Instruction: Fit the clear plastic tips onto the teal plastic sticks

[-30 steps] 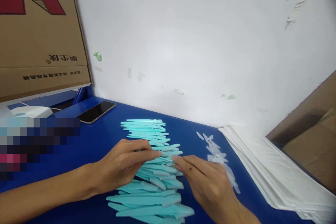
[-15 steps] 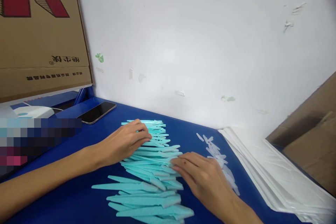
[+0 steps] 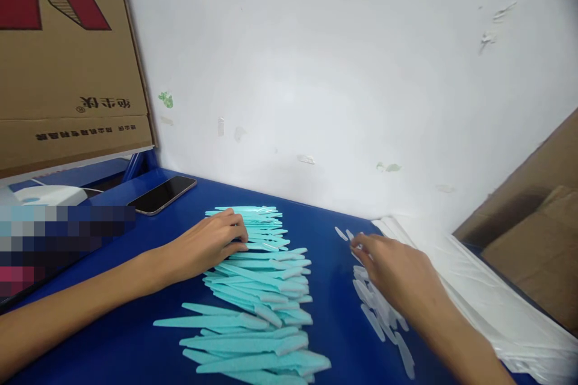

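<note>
A fanned row of turquoise tapered foam sticks [image 3: 259, 289] lies on the blue table [image 3: 149, 289]. My left hand [image 3: 205, 246] rests on the far end of that row, fingers curled down onto the sticks and pressing them. My right hand [image 3: 397, 271] is over a scatter of small white plastic strips [image 3: 377, 307] to the right of the row, its fingertips touching the far strips. Its fingers are bent together; whether they pinch a strip is hidden.
A stack of white sheets [image 3: 469, 301] lies at the right along the wall. A dark phone [image 3: 162, 194] lies at the back left, under a large cardboard box [image 3: 67, 60]. More cardboard [image 3: 528, 228] stands at the far right. A white wall closes the back.
My right hand has left the turquoise sticks and moved right to the white strips. My left hand slid from the middle of the row to its far end.
</note>
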`<act>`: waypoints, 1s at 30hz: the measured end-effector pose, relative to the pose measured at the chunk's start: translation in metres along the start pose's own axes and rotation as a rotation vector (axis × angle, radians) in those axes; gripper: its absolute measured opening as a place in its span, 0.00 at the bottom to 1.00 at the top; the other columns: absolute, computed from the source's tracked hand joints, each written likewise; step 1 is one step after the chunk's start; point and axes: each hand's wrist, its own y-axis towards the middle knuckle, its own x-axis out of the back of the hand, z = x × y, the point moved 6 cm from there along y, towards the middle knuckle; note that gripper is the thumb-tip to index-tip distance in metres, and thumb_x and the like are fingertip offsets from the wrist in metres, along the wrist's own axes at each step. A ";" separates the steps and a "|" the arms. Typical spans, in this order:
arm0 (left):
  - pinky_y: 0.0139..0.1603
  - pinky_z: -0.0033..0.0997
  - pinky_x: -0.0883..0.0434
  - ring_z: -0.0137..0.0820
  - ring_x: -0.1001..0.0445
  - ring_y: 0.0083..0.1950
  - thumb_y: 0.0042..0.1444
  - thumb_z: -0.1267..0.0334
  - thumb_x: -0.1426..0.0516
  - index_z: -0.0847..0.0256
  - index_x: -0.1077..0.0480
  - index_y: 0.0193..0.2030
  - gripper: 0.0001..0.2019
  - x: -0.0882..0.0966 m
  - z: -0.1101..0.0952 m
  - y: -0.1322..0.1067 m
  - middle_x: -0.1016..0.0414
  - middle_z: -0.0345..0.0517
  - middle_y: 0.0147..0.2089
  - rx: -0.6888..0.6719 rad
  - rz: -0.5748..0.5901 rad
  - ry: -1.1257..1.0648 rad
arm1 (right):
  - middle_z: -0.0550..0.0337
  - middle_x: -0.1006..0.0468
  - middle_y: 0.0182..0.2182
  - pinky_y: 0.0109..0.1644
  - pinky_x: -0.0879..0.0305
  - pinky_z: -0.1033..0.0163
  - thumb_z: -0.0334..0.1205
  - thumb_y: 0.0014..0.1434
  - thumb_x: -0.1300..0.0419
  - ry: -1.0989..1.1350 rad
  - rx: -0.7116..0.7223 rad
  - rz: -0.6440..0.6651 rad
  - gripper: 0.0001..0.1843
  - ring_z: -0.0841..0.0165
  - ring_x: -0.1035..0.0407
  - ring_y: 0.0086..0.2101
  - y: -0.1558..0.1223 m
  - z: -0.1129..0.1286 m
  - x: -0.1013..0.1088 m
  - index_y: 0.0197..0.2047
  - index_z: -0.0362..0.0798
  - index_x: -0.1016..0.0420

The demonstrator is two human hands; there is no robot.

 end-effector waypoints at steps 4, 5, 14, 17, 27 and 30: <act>0.54 0.38 0.34 0.36 0.27 0.43 0.70 0.63 0.43 0.59 0.26 0.42 0.06 0.001 -0.002 0.000 0.25 0.43 0.41 0.038 0.010 0.004 | 0.52 0.14 0.42 0.36 0.31 0.55 0.44 0.68 0.40 0.077 -0.123 0.234 0.10 0.52 0.20 0.40 0.003 -0.035 -0.014 0.47 0.55 0.18; 0.50 0.36 0.34 0.36 0.27 0.43 0.71 0.63 0.44 0.59 0.27 0.41 0.06 0.000 -0.001 0.001 0.25 0.43 0.40 0.048 0.009 0.004 | 0.53 0.15 0.44 0.37 0.30 0.56 0.44 0.67 0.39 0.122 -0.116 0.267 0.09 0.52 0.20 0.41 0.003 -0.038 -0.017 0.47 0.56 0.18; 0.42 0.31 0.35 0.34 0.29 0.41 0.73 0.62 0.49 0.58 0.30 0.42 0.09 -0.001 0.002 0.001 0.26 0.44 0.42 0.053 -0.037 0.003 | 0.58 0.14 0.41 0.36 0.35 0.62 0.37 0.62 0.36 0.282 -0.016 0.271 0.06 0.58 0.20 0.40 0.005 -0.033 -0.025 0.39 0.57 0.17; 0.42 0.31 0.35 0.34 0.29 0.41 0.74 0.61 0.50 0.59 0.30 0.43 0.10 0.001 -0.001 0.000 0.26 0.45 0.42 0.027 -0.060 -0.016 | 0.58 0.15 0.36 0.33 0.38 0.62 0.34 0.63 0.39 0.323 0.035 0.205 0.08 0.60 0.21 0.36 0.005 -0.032 -0.031 0.35 0.55 0.19; 0.44 0.33 0.34 0.36 0.29 0.43 0.74 0.62 0.52 0.59 0.32 0.44 0.10 0.008 -0.011 -0.002 0.25 0.46 0.43 0.012 -0.134 -0.054 | 0.63 0.21 0.26 0.24 0.46 0.64 0.42 0.72 0.50 0.280 0.122 -0.096 0.09 0.65 0.28 0.22 0.006 -0.012 -0.007 0.41 0.53 0.30; 0.44 0.34 0.34 0.35 0.28 0.42 0.75 0.61 0.53 0.59 0.32 0.45 0.10 0.011 -0.017 -0.002 0.25 0.45 0.43 0.015 -0.144 -0.085 | 0.64 0.21 0.26 0.24 0.43 0.65 0.43 0.74 0.53 0.345 0.138 -0.108 0.10 0.65 0.27 0.22 0.004 0.002 0.003 0.45 0.54 0.32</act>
